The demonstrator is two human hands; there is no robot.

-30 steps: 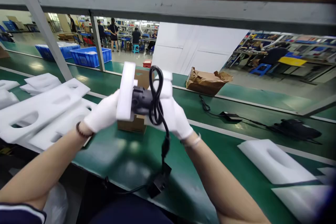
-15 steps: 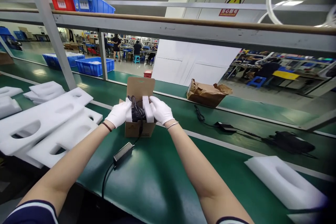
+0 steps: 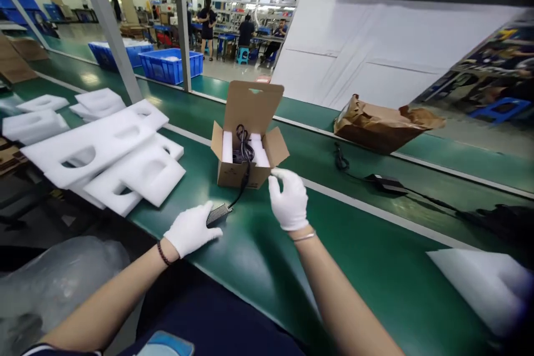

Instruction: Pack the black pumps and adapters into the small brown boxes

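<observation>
- Factory hall is wide and bright, and a long green assembly belt (image 3: 354,267) with a white edge strip crosses the view at a slant.
- Far behind the belt stand blue plastic crates (image 3: 170,65), and several co-workers (image 3: 207,25) are at benches, too small for seeing their work.
- On the belt's left part lies a pile of white foam trays (image 3: 95,150) with oval holes.
- Farther right on the belt lie a crumpled brown paper wrapping (image 3: 379,125) and a black adapter with its cord (image 3: 386,183), well apart from the hands.
- Open cardboard box (image 3: 253,105) stands upright on the belt, between the two hands, with its lid and side flaps up.
- Inside the box are white foam blocks (image 3: 227,147), and a coiled black cable (image 3: 244,144) sits between them.
- This cable goes over the box's front wall and down to a black ribbed power brick (image 3: 217,214), which lies on the belt in front of the box.
- Left hand (image 3: 192,230) wears a white glove and lies low on the belt, fingers flat and close together, holding nothing. Its fingertips are just beside the power brick, but I cannot tell if they touch it.
- Right hand (image 3: 290,200), also gloved, is raised near the box's front corner, fingers lightly curved, pinching nothing.
</observation>
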